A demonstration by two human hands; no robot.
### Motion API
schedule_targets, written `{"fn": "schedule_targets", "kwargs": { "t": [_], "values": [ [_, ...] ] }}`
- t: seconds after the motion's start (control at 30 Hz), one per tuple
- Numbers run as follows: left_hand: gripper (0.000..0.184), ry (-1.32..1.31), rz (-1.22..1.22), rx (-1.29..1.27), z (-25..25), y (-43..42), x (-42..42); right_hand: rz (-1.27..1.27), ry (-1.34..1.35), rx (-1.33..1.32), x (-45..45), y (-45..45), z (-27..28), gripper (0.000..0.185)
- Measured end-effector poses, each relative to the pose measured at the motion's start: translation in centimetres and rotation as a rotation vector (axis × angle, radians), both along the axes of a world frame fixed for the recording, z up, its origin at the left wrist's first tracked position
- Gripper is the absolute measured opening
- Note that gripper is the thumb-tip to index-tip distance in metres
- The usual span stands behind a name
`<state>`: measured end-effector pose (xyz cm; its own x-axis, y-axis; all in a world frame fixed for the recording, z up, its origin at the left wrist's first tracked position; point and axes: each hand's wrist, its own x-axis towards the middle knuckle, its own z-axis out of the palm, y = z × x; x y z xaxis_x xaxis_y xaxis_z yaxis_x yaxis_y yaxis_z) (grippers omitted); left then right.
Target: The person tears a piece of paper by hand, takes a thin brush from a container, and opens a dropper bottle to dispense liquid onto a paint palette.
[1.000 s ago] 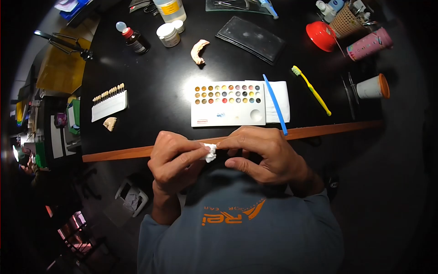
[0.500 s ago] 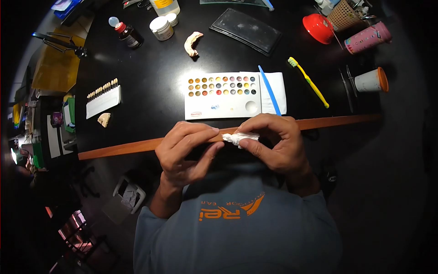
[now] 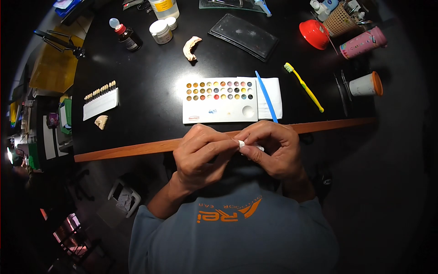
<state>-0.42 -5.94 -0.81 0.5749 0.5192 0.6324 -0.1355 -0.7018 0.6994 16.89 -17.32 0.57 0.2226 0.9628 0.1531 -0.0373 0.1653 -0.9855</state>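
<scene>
In front of my chest, just over the desk's wooden edge, both hands meet at a small crumpled white tissue (image 3: 242, 144). My right hand (image 3: 273, 148) pinches it between thumb and curled fingers, and a bit of it shows beneath the fingers. My left hand (image 3: 200, 155) is closed too, its fingertips pressed against the tissue's left end; whether anything lies inside the tissue is hidden. Directly beyond the hands lies a white palette (image 3: 221, 114) with rows of coloured wells. A blue stick-shaped tool (image 3: 266, 96) rests across a folded white cloth or paper (image 3: 274, 98) at its right.
Left on the desk are a tooth shade guide (image 3: 101, 105) and a small cast piece (image 3: 101, 121). Farther back are a curved dental cast (image 3: 190, 48), white jar (image 3: 160, 32), dark bottle (image 3: 131, 39) and black case (image 3: 244, 36). A yellow toothbrush (image 3: 305, 86), tweezers (image 3: 341, 93) and cup (image 3: 363, 85) lie right.
My left hand has moved right, closing its fingertips onto the tissue's end. Less of the tissue shows between the hands. The whole view has shifted slightly.
</scene>
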Motion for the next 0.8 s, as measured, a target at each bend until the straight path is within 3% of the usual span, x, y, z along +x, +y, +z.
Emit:
{"fn": "schedule_targets", "kwargs": {
  "t": [0.1,0.23,0.37,0.8],
  "values": [
    [0.024,0.011,0.006,0.071,0.1,0.5,0.1,-0.011,-0.147,-0.132,1.3,-0.3,1.0,0.013],
    [0.021,0.025,0.142,0.073,0.0,3.1,-1.4,-0.227,-0.358,-0.051,3.8,0.8,0.8,0.010],
    [0.017,0.047,0.260,0.013,-0.7,5.6,-2.4,-0.249,-0.434,-0.123,5.7,2.4,1.7,0.008],
    [0.012,0.003,0.148,-0.240,-0.9,5.6,-3.7,-0.189,-0.163,-0.242,6.5,3.3,0.9,0.017]
  ]
}}
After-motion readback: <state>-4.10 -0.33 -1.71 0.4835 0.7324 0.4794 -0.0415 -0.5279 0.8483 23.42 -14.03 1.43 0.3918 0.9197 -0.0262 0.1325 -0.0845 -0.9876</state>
